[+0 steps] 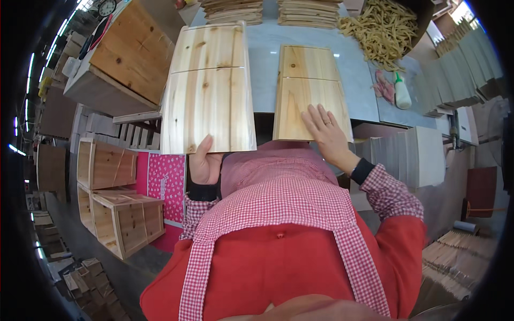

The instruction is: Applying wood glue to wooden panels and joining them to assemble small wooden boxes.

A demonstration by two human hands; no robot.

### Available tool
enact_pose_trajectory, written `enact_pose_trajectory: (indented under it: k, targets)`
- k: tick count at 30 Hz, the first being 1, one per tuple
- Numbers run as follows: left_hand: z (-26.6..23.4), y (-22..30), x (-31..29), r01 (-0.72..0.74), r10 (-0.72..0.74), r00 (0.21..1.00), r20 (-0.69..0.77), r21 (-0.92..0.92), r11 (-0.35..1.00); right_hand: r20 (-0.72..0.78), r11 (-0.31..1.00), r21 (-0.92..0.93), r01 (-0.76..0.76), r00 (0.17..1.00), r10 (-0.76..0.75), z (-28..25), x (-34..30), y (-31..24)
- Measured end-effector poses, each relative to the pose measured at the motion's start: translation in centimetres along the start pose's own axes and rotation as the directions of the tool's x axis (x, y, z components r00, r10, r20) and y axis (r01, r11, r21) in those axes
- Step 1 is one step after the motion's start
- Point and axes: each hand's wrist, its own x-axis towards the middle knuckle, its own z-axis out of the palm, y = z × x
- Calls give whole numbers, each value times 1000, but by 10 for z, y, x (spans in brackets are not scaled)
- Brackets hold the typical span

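My left hand [205, 163] grips the near edge of a pale wooden panel [209, 101], thumb on top and fingers hidden beneath. The panel has knots, a groove across its far part and a dark lengthwise streak. To its right, a smaller, yellower wooden panel [300, 96], also grooved across, lies at the near edge of the blue-grey table [262, 53]. My right hand [326, 131] rests flat on the near right part of this smaller panel, fingers stretched out, a ring on one finger. A gap separates the two panels.
Stacks of thin wooden pieces [308, 12] stand at the table's far side. Farther right are a heap of tan strips [383, 32], a white bottle with a green top [401, 92] and a pinkish cloth [383, 85]. Wooden boxes [128, 219] stand at left; grey-white boards [417, 155] at right.
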Motion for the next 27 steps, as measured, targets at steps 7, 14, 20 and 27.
enact_pose_trajectory:
  k: [7, 14, 20, 27]
  targets:
    - [8, -13, 54, -181, 190, 981, 39, 535, 825, -95, 993, 110, -48, 994, 59, 35, 32, -13]
    - [27, -40, 100, -200, 165, 978, 124, 770, 606, -88, 985, 158, -69, 993, 84, 34, 32, -9]
    - [48, -56, 101, -272, 205, 959, 195, 829, 488, -81, 980, 176, -89, 991, 105, 33, 30, -6]
    - [67, -66, 82, -207, 99, 978, 185, 929, 306, -27, 973, 217, -85, 995, 93, 30, 35, -5]
